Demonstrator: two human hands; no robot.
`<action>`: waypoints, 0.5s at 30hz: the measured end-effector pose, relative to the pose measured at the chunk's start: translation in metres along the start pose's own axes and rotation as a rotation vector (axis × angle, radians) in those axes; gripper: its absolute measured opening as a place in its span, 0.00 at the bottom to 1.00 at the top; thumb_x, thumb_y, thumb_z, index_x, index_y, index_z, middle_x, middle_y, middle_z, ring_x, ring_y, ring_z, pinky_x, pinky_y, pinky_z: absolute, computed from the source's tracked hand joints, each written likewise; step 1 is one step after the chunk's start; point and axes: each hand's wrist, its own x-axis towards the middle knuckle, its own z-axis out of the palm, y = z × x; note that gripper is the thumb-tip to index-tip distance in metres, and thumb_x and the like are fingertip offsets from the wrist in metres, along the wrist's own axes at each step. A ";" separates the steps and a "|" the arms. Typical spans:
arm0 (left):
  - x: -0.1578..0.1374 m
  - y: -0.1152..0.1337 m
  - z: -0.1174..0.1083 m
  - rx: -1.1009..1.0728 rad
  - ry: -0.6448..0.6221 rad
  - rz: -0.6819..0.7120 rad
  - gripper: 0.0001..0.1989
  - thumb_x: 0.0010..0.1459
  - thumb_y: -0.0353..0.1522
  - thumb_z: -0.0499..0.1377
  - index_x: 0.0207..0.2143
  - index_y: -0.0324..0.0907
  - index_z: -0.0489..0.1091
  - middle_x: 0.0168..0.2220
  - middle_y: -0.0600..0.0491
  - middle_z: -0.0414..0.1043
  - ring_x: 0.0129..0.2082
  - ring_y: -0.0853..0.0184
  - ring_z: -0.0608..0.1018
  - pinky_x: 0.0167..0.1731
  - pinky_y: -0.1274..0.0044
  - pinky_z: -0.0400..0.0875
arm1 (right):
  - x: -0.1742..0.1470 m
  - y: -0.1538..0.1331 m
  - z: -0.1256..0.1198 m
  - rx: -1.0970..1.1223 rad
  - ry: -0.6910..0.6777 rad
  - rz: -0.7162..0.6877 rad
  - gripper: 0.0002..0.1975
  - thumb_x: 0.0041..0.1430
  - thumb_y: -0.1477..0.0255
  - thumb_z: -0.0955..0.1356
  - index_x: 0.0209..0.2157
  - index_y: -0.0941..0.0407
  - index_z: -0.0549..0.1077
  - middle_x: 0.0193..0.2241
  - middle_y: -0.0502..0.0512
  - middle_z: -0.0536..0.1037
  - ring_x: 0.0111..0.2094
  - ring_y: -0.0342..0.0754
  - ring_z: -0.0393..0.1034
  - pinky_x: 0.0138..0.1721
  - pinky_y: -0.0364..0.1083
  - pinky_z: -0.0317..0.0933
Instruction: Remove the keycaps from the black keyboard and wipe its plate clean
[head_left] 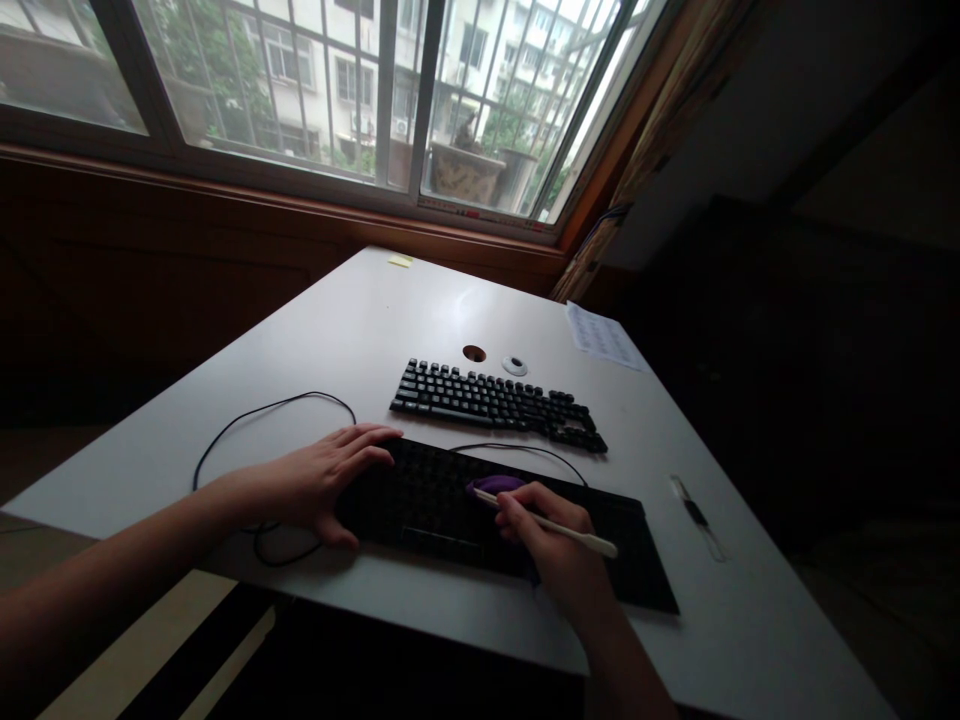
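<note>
A black keyboard base [442, 510], its keycaps off, lies near the front edge of the white table. My left hand [322, 485] grips its left end, thumb at the front edge and fingers spread toward the back edge. In my right hand [551, 530] is a slim white stick [566, 530], pinched like a pen and slanting over the middle of the base. A purple cloth [496, 484] is bunched around the stick's tip, against the base; part of it is hidden under my fingers. Loose black keycaps [487, 398] are laid out in keyboard order just behind the base.
A thin black cable [262, 405] loops at the left and behind the base. On the right lies a wire tool with a black grip [696, 514]. Farther back are a round hole [474, 353], its grey ring cover [514, 365], paper sheets [606, 337] and a yellow slip [400, 261].
</note>
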 end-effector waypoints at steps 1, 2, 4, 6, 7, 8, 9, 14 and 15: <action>0.000 0.000 0.000 -0.001 -0.005 -0.004 0.49 0.39 0.44 0.76 0.61 0.42 0.59 0.70 0.36 0.49 0.67 0.39 0.58 0.62 0.50 0.63 | 0.000 -0.002 0.001 -0.014 0.004 -0.010 0.14 0.67 0.61 0.67 0.33 0.55 0.78 0.26 0.51 0.80 0.27 0.47 0.76 0.30 0.44 0.67; 0.000 0.000 0.000 -0.005 -0.009 -0.010 0.49 0.39 0.43 0.76 0.61 0.42 0.59 0.70 0.36 0.49 0.67 0.39 0.58 0.62 0.50 0.63 | -0.001 -0.004 0.001 -0.046 0.010 -0.035 0.13 0.67 0.62 0.67 0.33 0.55 0.78 0.26 0.51 0.80 0.28 0.47 0.76 0.30 0.44 0.67; -0.001 0.000 0.000 -0.014 -0.006 -0.018 0.49 0.39 0.43 0.76 0.61 0.43 0.60 0.70 0.37 0.50 0.67 0.39 0.59 0.62 0.50 0.64 | -0.004 -0.010 0.002 -0.134 0.026 -0.110 0.12 0.68 0.64 0.66 0.32 0.54 0.77 0.26 0.50 0.79 0.28 0.46 0.75 0.31 0.44 0.66; -0.001 -0.001 0.001 -0.027 0.010 -0.014 0.49 0.39 0.43 0.76 0.61 0.43 0.60 0.70 0.37 0.50 0.67 0.39 0.59 0.62 0.51 0.63 | -0.009 -0.016 0.003 -0.206 0.037 -0.182 0.12 0.68 0.67 0.66 0.31 0.54 0.76 0.26 0.50 0.78 0.28 0.46 0.74 0.32 0.44 0.64; -0.001 -0.001 0.001 -0.032 0.021 -0.009 0.49 0.39 0.44 0.76 0.61 0.43 0.60 0.70 0.37 0.51 0.67 0.39 0.59 0.62 0.50 0.63 | -0.012 -0.017 0.004 -0.228 0.035 -0.208 0.12 0.68 0.67 0.66 0.31 0.54 0.75 0.26 0.49 0.78 0.27 0.45 0.73 0.32 0.43 0.63; -0.001 -0.002 0.001 -0.037 0.028 -0.004 0.49 0.39 0.44 0.76 0.61 0.43 0.60 0.70 0.37 0.51 0.67 0.39 0.59 0.62 0.50 0.63 | -0.015 -0.017 0.004 -0.243 0.029 -0.229 0.12 0.69 0.68 0.65 0.31 0.54 0.75 0.26 0.49 0.77 0.27 0.45 0.73 0.31 0.43 0.63; -0.001 -0.002 0.002 -0.040 0.031 0.000 0.49 0.39 0.44 0.76 0.61 0.43 0.60 0.70 0.37 0.51 0.67 0.39 0.59 0.62 0.51 0.63 | -0.017 -0.017 0.004 -0.254 0.020 -0.248 0.12 0.69 0.68 0.65 0.31 0.54 0.75 0.25 0.49 0.76 0.27 0.44 0.72 0.30 0.43 0.62; -0.001 -0.002 0.001 -0.025 0.012 0.001 0.49 0.40 0.45 0.76 0.62 0.43 0.59 0.70 0.37 0.50 0.67 0.39 0.59 0.62 0.50 0.64 | -0.020 -0.009 0.007 -0.292 0.023 -0.344 0.11 0.70 0.70 0.65 0.33 0.54 0.76 0.27 0.50 0.76 0.28 0.45 0.73 0.32 0.44 0.63; -0.001 -0.002 0.001 -0.022 0.010 0.000 0.49 0.40 0.45 0.76 0.62 0.43 0.59 0.70 0.37 0.50 0.66 0.38 0.59 0.62 0.50 0.64 | -0.019 -0.008 0.008 -0.297 0.034 -0.362 0.10 0.70 0.70 0.64 0.34 0.54 0.76 0.28 0.51 0.77 0.29 0.46 0.73 0.34 0.45 0.63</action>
